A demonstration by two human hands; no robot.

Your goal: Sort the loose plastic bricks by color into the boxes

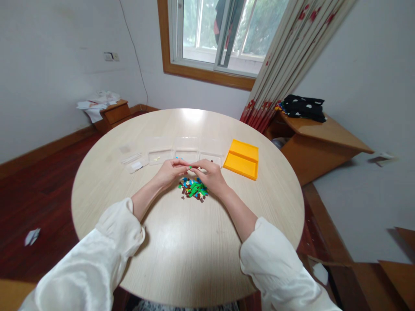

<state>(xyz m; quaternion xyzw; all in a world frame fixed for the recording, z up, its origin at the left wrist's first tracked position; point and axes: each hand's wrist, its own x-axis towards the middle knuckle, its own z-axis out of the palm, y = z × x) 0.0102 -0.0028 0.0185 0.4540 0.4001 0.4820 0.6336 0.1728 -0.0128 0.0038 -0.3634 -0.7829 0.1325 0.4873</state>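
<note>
1. Left hand [171, 173]: reaches in from the left, thumb and fingertips pinching one side of a small green piece [190, 167].
2. Right hand [210, 175]: meets it from the other side, thumb and fingers pinching the same piece. So small a part seems to call for fingertips rather than palm.
3. Green piece: held above the table, just beyond the pile – probably brought there so both hands can work at one point in plain view.
4. Pile of loose pieces [194, 188]: green, blue, brown, white and some yellow, heaped between the forearms, presumably for short reach. Green lies mostly on top.
5. Clear boxes, three: left [161, 156], middle [186, 150], right [210, 159]; set in a row beyond the hands, likely to stay reachable without crowding the pile. Pale yellow bits lie in the left one.
6. Yellow case [241, 162]: two shallow sections facing up, right of the boxes – apparently kept aside.
7. Clear packet [134, 164]: left of the boxes, with a white patch; no print readable.
8. Round table [181, 242]: pale wood-grain top, bearing all the above.
9. Brands, labels, writing: none legible.
</note>
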